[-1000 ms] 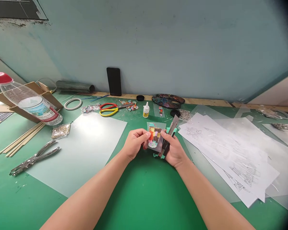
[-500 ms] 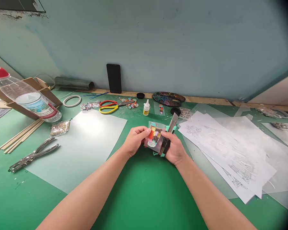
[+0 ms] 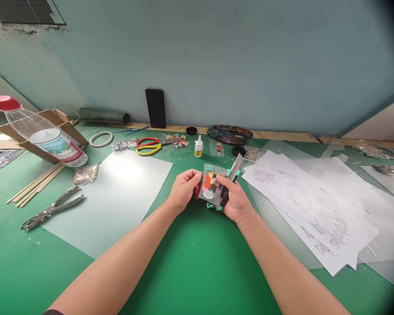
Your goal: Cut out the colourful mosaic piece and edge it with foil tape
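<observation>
A small translucent sheet with a colourful painted piece [image 3: 210, 183] is held upright at the centre, above the green table. My left hand [image 3: 184, 189] pinches its left edge between thumb and fingers. On the right side, the thumb of my right hand [image 3: 233, 197] presses on the painted piece. That same hand also holds a stapler-like tool [image 3: 235, 167], grey and black with teal parts, slanting up behind the sheet. My right fingers are mostly hidden beneath these things. A small white glue bottle [image 3: 198, 147] with a yellow label stands just beyond my hands.
Scissors [image 3: 149, 146], a phone [image 3: 156, 108] and a dark palette [image 3: 230, 134] lie or lean towards the wall. Left are a water bottle [image 3: 49, 138], sticks [image 3: 36, 186], metal pliers [image 3: 52, 208] and a frosted sheet [image 3: 118, 197]. Drawings on paper [image 3: 308, 205] lie right.
The small sheet has turned to face me more, and my left fingers have shifted from the painted piece to its left edge. My right thumb has moved onto the piece. The view has shifted slightly.
</observation>
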A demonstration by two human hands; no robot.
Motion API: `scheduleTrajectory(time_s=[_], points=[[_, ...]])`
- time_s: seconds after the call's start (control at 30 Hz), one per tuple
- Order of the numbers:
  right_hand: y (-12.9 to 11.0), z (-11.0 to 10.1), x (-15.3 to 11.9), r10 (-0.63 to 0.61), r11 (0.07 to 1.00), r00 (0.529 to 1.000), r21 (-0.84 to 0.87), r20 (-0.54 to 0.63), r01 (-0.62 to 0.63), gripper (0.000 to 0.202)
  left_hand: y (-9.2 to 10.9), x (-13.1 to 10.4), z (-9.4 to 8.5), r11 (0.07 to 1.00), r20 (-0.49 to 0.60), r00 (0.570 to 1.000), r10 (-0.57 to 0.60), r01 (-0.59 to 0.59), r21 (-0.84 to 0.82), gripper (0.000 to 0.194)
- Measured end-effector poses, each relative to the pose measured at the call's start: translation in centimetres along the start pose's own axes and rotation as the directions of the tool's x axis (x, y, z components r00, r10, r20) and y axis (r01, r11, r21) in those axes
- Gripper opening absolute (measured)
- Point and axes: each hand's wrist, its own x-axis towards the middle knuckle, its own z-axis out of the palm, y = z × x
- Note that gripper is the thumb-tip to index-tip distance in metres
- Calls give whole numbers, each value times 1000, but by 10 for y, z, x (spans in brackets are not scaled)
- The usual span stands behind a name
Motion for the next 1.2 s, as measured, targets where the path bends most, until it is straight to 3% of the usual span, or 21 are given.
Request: scheduleTrajectory(time_s=[0.3,0.63,0.9,1.1,1.2], points=[[3,-2,3,-23,1000,1000,-18,19,24,38,2,-1,0,1000,-19,1000,13,-13,2,60],[2,-3,3,-6,1000,995,-7,102,7,31,4,1,-1,988,-48,997,-61,53,-142,58],[1,-8,9,17,998,1000,60,-21,-16,29,10,2,-5,960,3,998,-61,59,-274,72],[-1,-5,8,29,996,999,83,-37,-25,25,18,-3,-6,881,103,991,-85,123,-456,75],[-1,-5,9,26,994,1000,102,-17,-24,24,17,-6,-9,880,98,992,-83,119,-460,73]])
